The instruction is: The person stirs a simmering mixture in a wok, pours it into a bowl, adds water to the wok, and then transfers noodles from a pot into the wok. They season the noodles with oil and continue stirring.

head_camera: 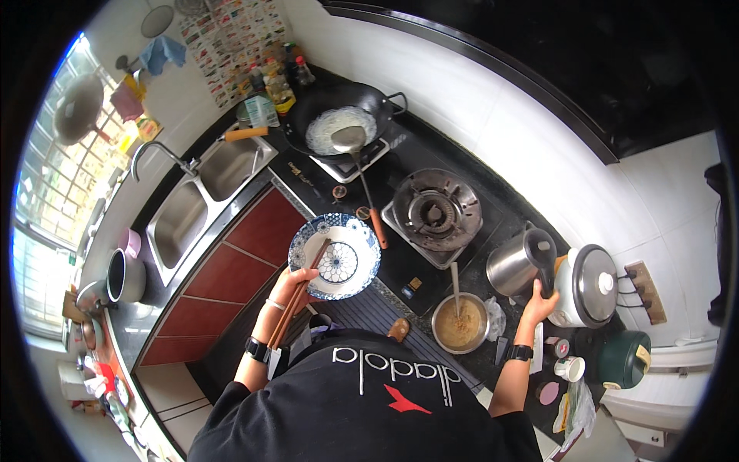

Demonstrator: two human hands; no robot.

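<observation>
My left hand (298, 284) holds a blue-and-white patterned bowl (338, 261) by its rim, together with a pair of wooden chopsticks (294, 303) whose tips lie over the bowl. The bowl has no food visible in it. At the right, my right hand (539, 300) grips the black handle of a stainless steel electric kettle (517, 265). Beyond the bowl, a black wok (300, 107) contains pale, whitish food in liquid. A metal spatula (351, 140) with an orange-brown handle rests in it. A steel pot (484, 332) of brownish, grainy mixture, with a utensil standing in it, is near the kettle.
An unoccupied gas burner (436, 211) lies between wok and kettle. A rice cooker (592, 286) stands right of the kettle, with a green appliance (623, 359) below it. Bottles (279, 86) crowd the back corner. A double sink (182, 222) and a grey pot (126, 277) are left.
</observation>
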